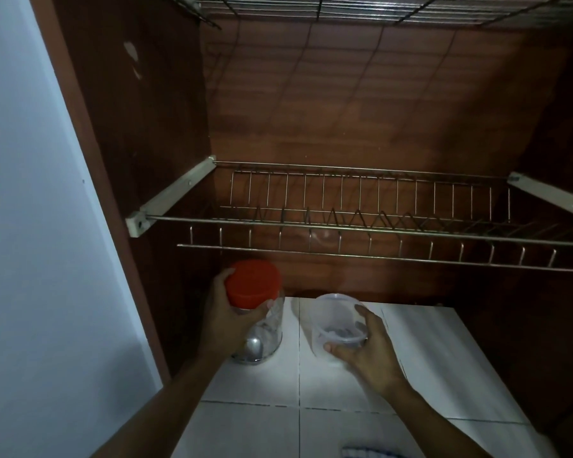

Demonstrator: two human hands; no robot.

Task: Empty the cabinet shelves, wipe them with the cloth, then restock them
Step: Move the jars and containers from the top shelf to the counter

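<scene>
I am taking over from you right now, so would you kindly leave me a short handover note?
Left hand: grips the clear jar with a red lid, at the left end of the white tiled counter.
Right hand: holds the clear round plastic tub beside the jar.
Done: lower wire rack and upper wire rack are bare.
Left: the blue checked cloth lies at the counter's near edge. I cannot tell whether wiping is done. Restocking is not done.

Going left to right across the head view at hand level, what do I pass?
pale wall → cabinet side panel → red-lidded jar, held by the left hand → clear tub, held by the right hand
</scene>
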